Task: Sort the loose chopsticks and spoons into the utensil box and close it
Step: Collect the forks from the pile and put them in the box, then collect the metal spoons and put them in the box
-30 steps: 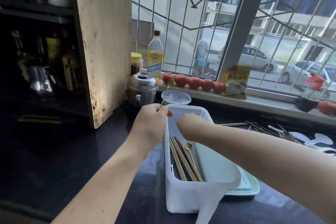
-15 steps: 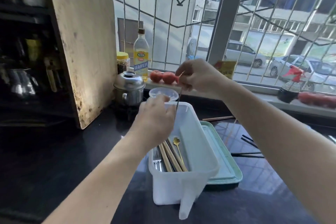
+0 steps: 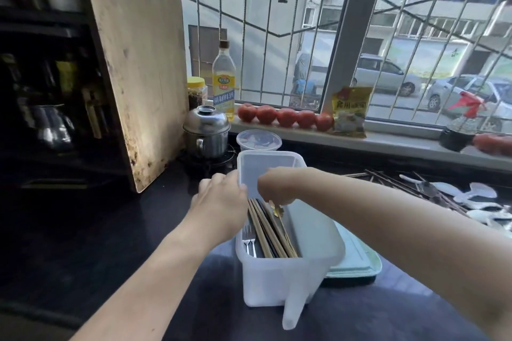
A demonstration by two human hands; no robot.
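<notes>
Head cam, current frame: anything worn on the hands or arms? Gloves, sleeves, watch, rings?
Nothing visible. The left hand and right hand are both bare, with no gloves. Both forearms are uncovered as far as the frame shows, with no sleeve edge in view. No watch, bracelet or ring can be seen on the visible sides.

Both forearms are bare with no sleeve in view; the left hand (image 3: pixel 221 207) and right hand (image 3: pixel 279 187) seem ringless, though blur obscures the fingers.
</notes>
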